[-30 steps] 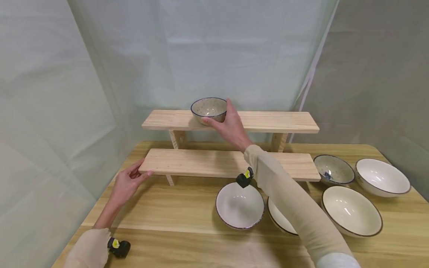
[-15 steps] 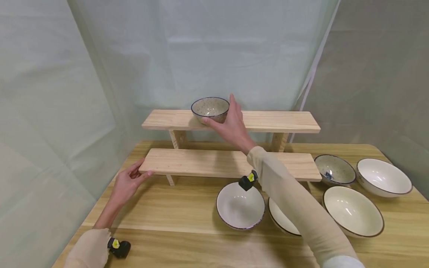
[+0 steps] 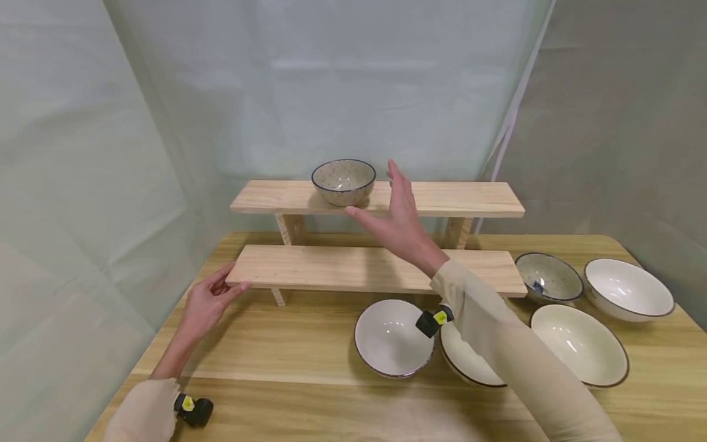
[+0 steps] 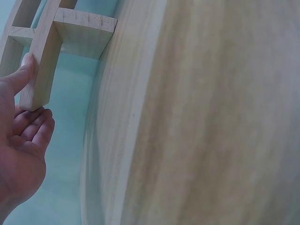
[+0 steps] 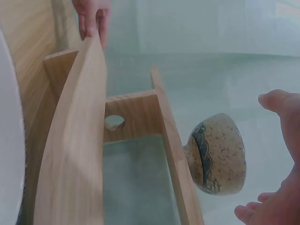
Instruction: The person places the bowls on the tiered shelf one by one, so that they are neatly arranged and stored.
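Note:
A speckled grey bowl [image 3: 343, 184] with a blue rim stands upright on the upper board of a two-tier wooden shelf [image 3: 453, 199]. Just right of it is my right hand [image 3: 405, 221], thumb and fingers spread and apart from the bowl. The right wrist view shows a dark patterned band on the bowl's side [image 5: 218, 157] and a gap to my fingers. My left hand [image 3: 207, 304] grips the left end of the lower board [image 3: 331, 269], thumb on its front edge [image 4: 40, 70] and fingers curled beneath.
On the wooden table [image 3: 265, 356], a white bowl [image 3: 394, 337] sits before the shelf. A cream bowl [image 3: 469, 356] is partly behind my right sleeve. Farther right are another cream bowl [image 3: 580, 347], a grey bowl [image 3: 549, 276] and a white bowl [image 3: 629, 288]. Pale cloth [image 3: 353, 80] hangs behind.
My right hand has let go of the speckled bowl and moved back to the right, its fingers spreading. The bowl stays on the upper board. My left hand keeps its grip.

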A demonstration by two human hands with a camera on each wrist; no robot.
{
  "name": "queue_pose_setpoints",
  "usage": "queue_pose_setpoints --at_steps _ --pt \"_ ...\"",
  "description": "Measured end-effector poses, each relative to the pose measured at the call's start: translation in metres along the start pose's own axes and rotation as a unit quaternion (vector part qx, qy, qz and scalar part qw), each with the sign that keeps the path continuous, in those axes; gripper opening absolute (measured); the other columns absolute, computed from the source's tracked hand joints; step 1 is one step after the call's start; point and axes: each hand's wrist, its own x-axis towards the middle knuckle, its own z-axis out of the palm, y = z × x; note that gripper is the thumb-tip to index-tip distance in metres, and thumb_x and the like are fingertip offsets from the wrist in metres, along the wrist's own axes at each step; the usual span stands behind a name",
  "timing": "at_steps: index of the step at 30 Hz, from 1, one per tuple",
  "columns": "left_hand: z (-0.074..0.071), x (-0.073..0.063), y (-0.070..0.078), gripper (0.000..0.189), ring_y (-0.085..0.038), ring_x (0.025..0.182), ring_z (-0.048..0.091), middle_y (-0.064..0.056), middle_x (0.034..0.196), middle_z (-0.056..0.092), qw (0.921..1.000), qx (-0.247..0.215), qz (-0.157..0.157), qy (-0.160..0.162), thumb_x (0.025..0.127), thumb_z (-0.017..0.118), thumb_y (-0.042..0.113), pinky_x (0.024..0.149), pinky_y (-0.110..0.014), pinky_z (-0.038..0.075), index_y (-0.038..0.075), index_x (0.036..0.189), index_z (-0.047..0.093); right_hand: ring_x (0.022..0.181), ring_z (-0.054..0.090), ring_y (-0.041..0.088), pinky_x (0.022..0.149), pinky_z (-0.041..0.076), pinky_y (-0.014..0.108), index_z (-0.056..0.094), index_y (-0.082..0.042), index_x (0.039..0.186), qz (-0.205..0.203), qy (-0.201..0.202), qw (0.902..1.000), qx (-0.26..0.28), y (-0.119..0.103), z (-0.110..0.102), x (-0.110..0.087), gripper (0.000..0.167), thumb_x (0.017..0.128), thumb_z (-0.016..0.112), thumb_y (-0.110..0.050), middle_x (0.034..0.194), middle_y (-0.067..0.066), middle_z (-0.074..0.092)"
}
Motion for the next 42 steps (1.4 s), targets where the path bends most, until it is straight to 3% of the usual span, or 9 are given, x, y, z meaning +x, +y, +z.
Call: queue_pose_setpoints --at_steps 6,10,23,33,39,42 --pt "0.000 -0.001 0.002 0.075 -0.033 0.130 0.054 -0.034 0.148 0.047 0.9999 -0.004 -0.010 -0.004 0.102 0.071 0.026 0.083 -0.004 0.046 -0.010 0.156 0.035 0.152 0.024 0.029 0.120 0.029 0.047 0.006 -0.016 0.168 -0.017 -0.017 0.9997 -0.007 0.008 -0.016 -0.015 0.108 0.093 0.079 -0.040 0.168 0.012 0.019" --pt "0.001 0.000 0.002 0.074 -0.043 0.131 0.051 -0.035 0.148 0.046 1.0000 -0.001 -0.004 -0.004 0.102 0.071 0.026 0.083 -0.004 0.045 -0.010 0.156 0.035 0.152 0.025 0.030 0.121 0.028 0.046 0.008 -0.014 0.168 -0.026 -0.024 0.9992 -0.018 0.013 -0.025 -0.028 0.106 0.093 0.081 -0.035 0.168 0.012 0.021" --pt "0.001 0.000 0.001 0.074 -0.045 0.133 0.049 -0.034 0.149 0.046 1.0000 -0.001 -0.001 -0.002 0.102 0.070 0.027 0.085 -0.004 0.045 -0.011 0.155 0.035 0.150 0.030 0.028 0.116 0.036 0.049 0.016 -0.013 0.167 -0.045 -0.019 0.9982 -0.034 0.032 -0.049 -0.068 0.099 0.093 0.081 -0.024 0.165 0.016 0.029" --pt "0.000 -0.001 0.003 0.076 -0.046 0.134 0.047 -0.033 0.150 0.045 0.9999 -0.010 -0.008 -0.006 0.102 0.071 0.028 0.084 -0.004 0.045 -0.009 0.157 0.034 0.148 0.033 0.035 0.114 0.038 0.055 0.021 -0.004 0.164 -0.058 -0.004 0.9974 -0.044 0.046 -0.067 -0.095 0.094 0.092 0.081 -0.014 0.164 0.017 0.032" --pt "0.000 0.000 0.004 0.076 -0.047 0.135 0.046 -0.034 0.151 0.044 0.9998 -0.016 -0.007 -0.009 0.102 0.070 0.028 0.085 -0.003 0.044 -0.010 0.157 0.033 0.145 0.036 0.037 0.111 0.039 0.057 0.023 -0.005 0.164 -0.065 0.009 0.9968 -0.046 0.053 -0.079 -0.109 0.093 0.091 0.081 -0.008 0.162 0.017 0.034" --pt "0.000 0.000 0.004 0.075 -0.047 0.135 0.046 -0.034 0.150 0.045 0.9998 -0.015 -0.006 -0.009 0.102 0.070 0.026 0.086 -0.003 0.044 -0.010 0.156 0.034 0.144 0.038 0.035 0.111 0.041 0.053 0.024 -0.009 0.165 -0.065 0.017 0.9965 -0.050 0.057 -0.085 -0.117 0.095 0.089 0.081 -0.005 0.160 0.017 0.036"
